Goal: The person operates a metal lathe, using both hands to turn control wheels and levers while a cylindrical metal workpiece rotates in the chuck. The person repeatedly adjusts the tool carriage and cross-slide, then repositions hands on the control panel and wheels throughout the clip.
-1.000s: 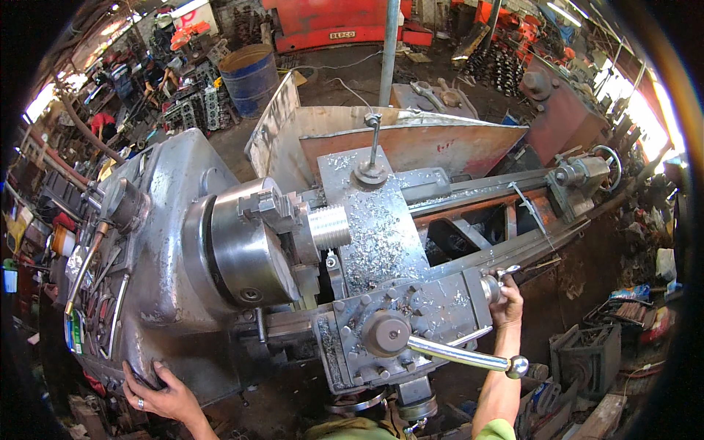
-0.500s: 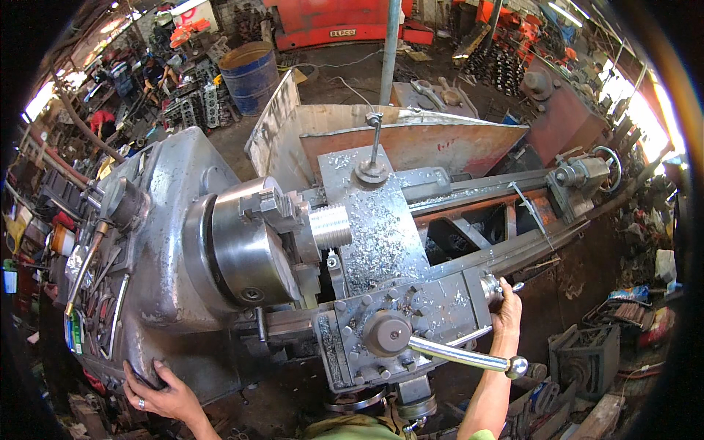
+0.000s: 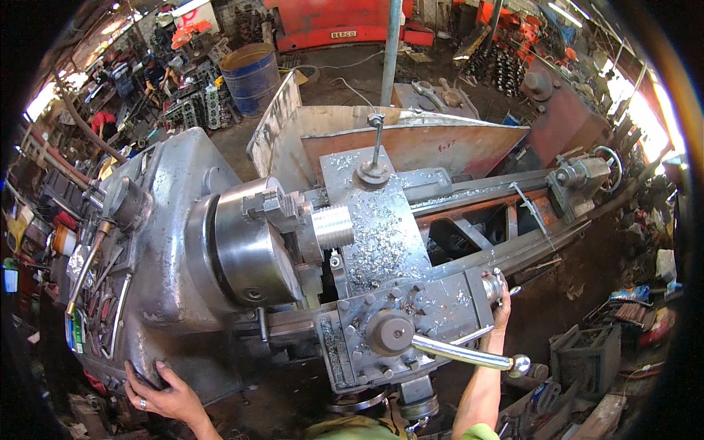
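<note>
A metal lathe fills the middle of the view. Its chuck [image 3: 253, 242] grips a threaded round workpiece [image 3: 334, 226], and the cutting tool [image 3: 337, 270] stands beside that piece's near side. My right hand [image 3: 501, 312] is closed on the small handwheel [image 3: 493, 284] at the right end of the tool slide. Over the tool post [image 3: 390, 332] lies a long ball-ended lever [image 3: 462, 353], close to my right forearm. My left hand [image 3: 161, 394], with a ring on it, is at the headstock's [image 3: 172, 271] lower front corner, its fingers curled round a dark part I cannot make out.
Metal chips [image 3: 381, 246] cover the cross slide. Wrenches [image 3: 117, 312] lie on the headstock's left side. Behind the lathe stand a sheet-metal guard [image 3: 411, 143], a blue drum [image 3: 249, 81] and a post [image 3: 390, 51]. The tailstock [image 3: 579, 180] sits far right. People work far left.
My right hand has shifted slightly on the handwheel, its fingers now lower at the near side. My left hand keeps its place. The chuck and workpiece look much the same.
</note>
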Motion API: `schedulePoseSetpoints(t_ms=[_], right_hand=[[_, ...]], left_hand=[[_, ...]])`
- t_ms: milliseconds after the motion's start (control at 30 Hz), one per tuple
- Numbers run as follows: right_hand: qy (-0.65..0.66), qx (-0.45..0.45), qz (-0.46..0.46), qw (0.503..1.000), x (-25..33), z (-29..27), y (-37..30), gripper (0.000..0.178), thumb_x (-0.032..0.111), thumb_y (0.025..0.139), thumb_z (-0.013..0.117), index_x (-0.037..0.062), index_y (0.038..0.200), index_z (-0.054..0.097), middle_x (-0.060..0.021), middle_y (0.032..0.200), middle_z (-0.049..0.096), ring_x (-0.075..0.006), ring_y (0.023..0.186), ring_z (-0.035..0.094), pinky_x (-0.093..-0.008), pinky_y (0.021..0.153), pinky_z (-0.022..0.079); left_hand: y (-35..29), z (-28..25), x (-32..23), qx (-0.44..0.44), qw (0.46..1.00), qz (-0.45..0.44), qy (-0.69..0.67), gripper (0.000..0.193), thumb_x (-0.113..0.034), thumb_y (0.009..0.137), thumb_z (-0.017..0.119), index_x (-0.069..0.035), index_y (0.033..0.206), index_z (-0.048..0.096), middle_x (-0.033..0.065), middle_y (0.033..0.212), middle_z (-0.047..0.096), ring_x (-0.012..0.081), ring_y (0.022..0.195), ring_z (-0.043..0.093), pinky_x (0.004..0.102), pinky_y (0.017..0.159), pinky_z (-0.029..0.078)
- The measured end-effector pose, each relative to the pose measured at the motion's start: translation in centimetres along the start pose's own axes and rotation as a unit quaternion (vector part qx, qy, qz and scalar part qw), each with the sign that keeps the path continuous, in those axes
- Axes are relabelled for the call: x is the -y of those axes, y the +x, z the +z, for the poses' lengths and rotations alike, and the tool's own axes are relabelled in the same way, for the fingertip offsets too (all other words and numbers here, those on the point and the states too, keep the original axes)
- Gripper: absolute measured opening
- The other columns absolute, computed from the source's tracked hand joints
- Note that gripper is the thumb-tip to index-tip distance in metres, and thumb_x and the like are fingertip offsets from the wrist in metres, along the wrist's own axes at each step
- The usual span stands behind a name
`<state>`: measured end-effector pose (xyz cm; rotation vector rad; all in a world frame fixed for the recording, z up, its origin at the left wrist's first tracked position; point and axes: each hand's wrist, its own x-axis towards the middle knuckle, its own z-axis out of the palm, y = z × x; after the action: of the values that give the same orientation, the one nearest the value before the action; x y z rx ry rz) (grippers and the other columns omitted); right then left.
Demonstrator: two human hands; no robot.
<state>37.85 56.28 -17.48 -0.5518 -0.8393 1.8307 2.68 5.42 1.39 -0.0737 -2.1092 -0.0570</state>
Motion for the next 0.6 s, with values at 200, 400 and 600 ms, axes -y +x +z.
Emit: schedulePoseSetpoints(t_ms=[200,400,600], right_hand=[[-0.197,-0.231,0.091,0.948,2.9,0.1,-1.1,0.049,0.026,0.090,0.072,0.0035,0.130,0.056,-0.0097,0.109,0.066,-0.0203,0.094,0.065,-0.0358,0.085,0.055],[-0.691,-0.170,-0.035,0.702,7.7,5.3,-0.1,0.049,0.031,0.090,0.065,-0.0089,0.120,0.062,-0.0240,0.114,0.066,-0.0329,0.107,0.063,-0.0391,0.095,0.047],[-0.581,-0.122,0.146,0.791,5.4,6.7,3.9,0.042,0.026,0.088,0.066,-0.0107,0.108,0.068,-0.0189,0.096,0.072,-0.0235,0.085,0.066,-0.0356,0.080,0.050]], left_hand=[[0.0,-0.1,0.0,0.000,1.000,0.008,-0.017,0.053,-0.034,0.092,0.067,-0.008,0.137,0.054,0.0179,0.128,0.054,0.0360,0.121,0.048,0.0497,0.101,0.038],[0.1,-0.2,0.0,-0.003,1.000,0.016,-0.015,0.053,-0.033,0.092,0.067,-0.008,0.137,0.054,0.0180,0.129,0.053,0.0357,0.121,0.047,0.0488,0.102,0.038],[0.0,-0.3,-0.1,0.002,1.000,0.009,-0.026,0.052,-0.032,0.092,0.067,-0.008,0.137,0.054,0.0174,0.129,0.052,0.0352,0.122,0.046,0.0487,0.103,0.037]])
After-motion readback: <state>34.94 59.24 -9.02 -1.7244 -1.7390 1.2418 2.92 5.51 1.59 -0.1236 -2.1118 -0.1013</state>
